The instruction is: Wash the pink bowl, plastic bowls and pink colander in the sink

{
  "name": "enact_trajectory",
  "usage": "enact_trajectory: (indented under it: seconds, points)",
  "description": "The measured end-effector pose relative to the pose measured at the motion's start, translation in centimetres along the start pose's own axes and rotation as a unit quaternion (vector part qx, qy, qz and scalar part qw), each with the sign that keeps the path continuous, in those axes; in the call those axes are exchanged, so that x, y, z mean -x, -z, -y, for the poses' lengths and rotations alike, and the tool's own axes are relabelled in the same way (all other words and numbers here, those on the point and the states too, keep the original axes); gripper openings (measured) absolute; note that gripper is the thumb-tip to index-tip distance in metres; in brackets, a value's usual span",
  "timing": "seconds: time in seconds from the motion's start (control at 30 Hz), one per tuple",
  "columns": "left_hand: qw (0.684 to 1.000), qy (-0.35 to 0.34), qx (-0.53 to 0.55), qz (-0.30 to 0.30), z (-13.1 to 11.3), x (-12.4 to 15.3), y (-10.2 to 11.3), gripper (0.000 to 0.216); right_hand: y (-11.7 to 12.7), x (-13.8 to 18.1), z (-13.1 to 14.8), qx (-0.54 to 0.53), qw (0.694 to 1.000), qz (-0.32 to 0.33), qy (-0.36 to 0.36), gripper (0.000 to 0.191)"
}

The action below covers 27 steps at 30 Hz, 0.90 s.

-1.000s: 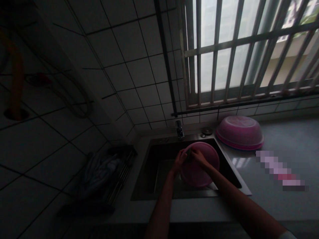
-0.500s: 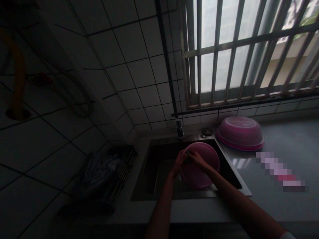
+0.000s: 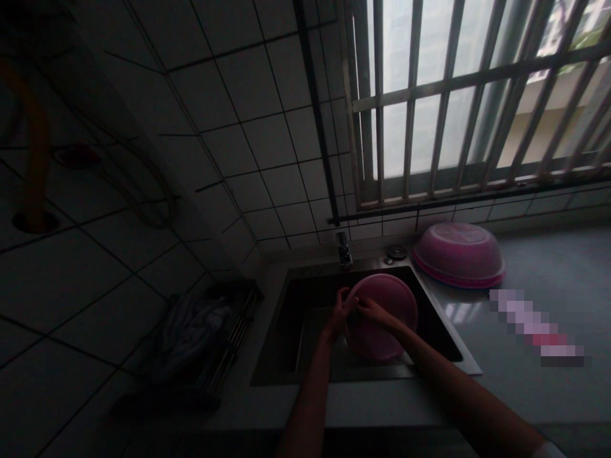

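Observation:
A pink plastic basin stands tilted on edge inside the dark steel sink. My left hand grips the basin's left rim, fingers curled over the edge. My right hand lies closed against the basin's inner face near that rim; whatever it presses there is too dark to make out. Both forearms reach in from the bottom of the view.
A tap rises behind the sink. A second pink basin lies upside down on the grey counter to the right. Cloth rests on a rack left of the sink. A barred window is above.
My right hand slid slightly down and left across the basin's face. The basin tipped a little, and my left hand stayed on the rim.

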<state>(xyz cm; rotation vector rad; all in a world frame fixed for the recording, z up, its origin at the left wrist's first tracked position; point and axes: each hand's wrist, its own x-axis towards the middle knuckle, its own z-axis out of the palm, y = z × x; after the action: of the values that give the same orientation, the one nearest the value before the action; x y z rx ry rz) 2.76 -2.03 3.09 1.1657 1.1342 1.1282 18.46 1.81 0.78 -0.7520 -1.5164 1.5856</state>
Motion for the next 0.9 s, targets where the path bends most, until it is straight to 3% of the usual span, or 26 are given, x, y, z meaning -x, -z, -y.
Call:
enact_trajectory:
  seconds: [0.13,0.33,0.4,0.5,0.57,0.77,0.83,0.9]
  points:
    - [0.998,-0.058,-0.013,0.012,-0.8,0.1,-0.2,0.074,-0.6,-0.1,-0.4,0.016,0.998,0.058,-0.006,0.038]
    - [0.999,-0.041,-0.004,0.019,-1.1,-0.1,-0.8,0.073,1.3,-0.1,1.1,-0.019,0.992,-0.117,0.033,0.042]
    - [0.999,-0.042,0.003,0.020,-1.1,-0.1,-0.8,0.074,1.1,0.0,1.0,-0.019,0.995,-0.094,0.025,0.041]
    - [0.999,-0.044,-0.001,0.015,-1.1,0.1,-0.6,0.076,0.1,0.2,0.3,-0.008,1.000,0.018,-0.001,0.042]
    - [0.999,-0.038,-0.006,0.013,-1.1,0.1,-0.4,0.075,-0.4,0.1,0.0,-0.005,0.998,0.056,-0.008,0.043]
    - [0.999,-0.045,0.009,0.028,-0.6,-0.3,-0.7,0.071,1.3,0.0,1.9,-0.027,0.992,-0.122,0.018,0.038]
    - [0.998,-0.047,0.011,0.033,-0.7,-0.4,-0.7,0.072,1.5,0.2,2.2,-0.025,0.992,-0.121,0.019,0.038]
    - [0.998,-0.052,0.002,0.023,-0.8,-0.3,-0.6,0.074,1.1,0.4,1.9,-0.018,0.997,-0.074,0.014,0.038]
